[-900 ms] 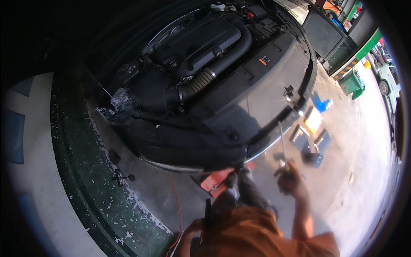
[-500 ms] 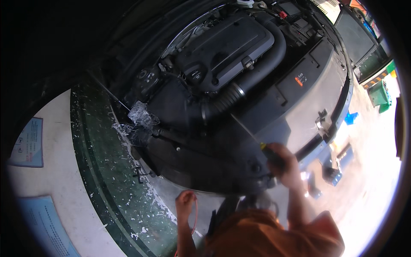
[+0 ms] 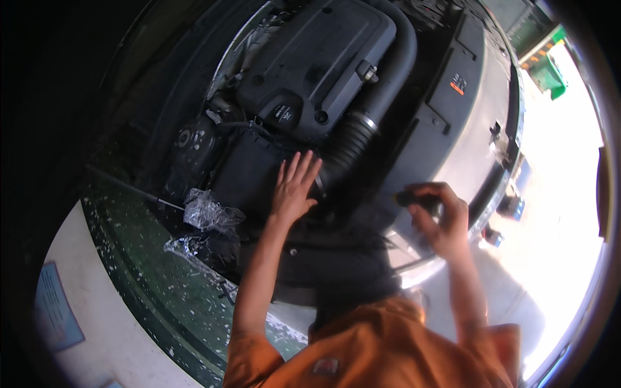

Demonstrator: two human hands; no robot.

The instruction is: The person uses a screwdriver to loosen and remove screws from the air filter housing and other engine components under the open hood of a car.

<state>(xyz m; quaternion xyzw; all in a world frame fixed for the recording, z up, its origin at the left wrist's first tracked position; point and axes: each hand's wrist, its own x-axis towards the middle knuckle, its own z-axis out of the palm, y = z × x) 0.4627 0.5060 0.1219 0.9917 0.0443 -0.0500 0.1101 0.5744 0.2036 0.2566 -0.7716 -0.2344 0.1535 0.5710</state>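
Note:
My left hand [image 3: 297, 186] lies with its fingers spread at the edge of a black plastic box [image 3: 249, 171], beside the ribbed air intake hose [image 3: 349, 147]. It holds nothing. To the right, over the front of the engine bay, my right hand [image 3: 443, 220] is closed round the dark handle of a screwdriver [image 3: 406, 198]. The screwdriver's shaft is blurred and hard to make out. A metal clamp [image 3: 367, 123] circles the hose where it meets the smooth intake pipe [image 3: 396, 71]. The black engine cover [image 3: 310, 58] sits beyond my hands.
Crumpled clear plastic film [image 3: 210, 213] hangs at the left corner, by a thin rod [image 3: 139, 194]. The grey front panel [image 3: 475, 110] runs along the right. A green bin [image 3: 548, 79] stands on the floor at the far right, and a blue sheet [image 3: 58, 310] lies at the left.
My left hand has risen from beside a red cord, in front of the car, to the black box and spread open. My right hand has moved slightly up with the screwdriver. The view has shifted.

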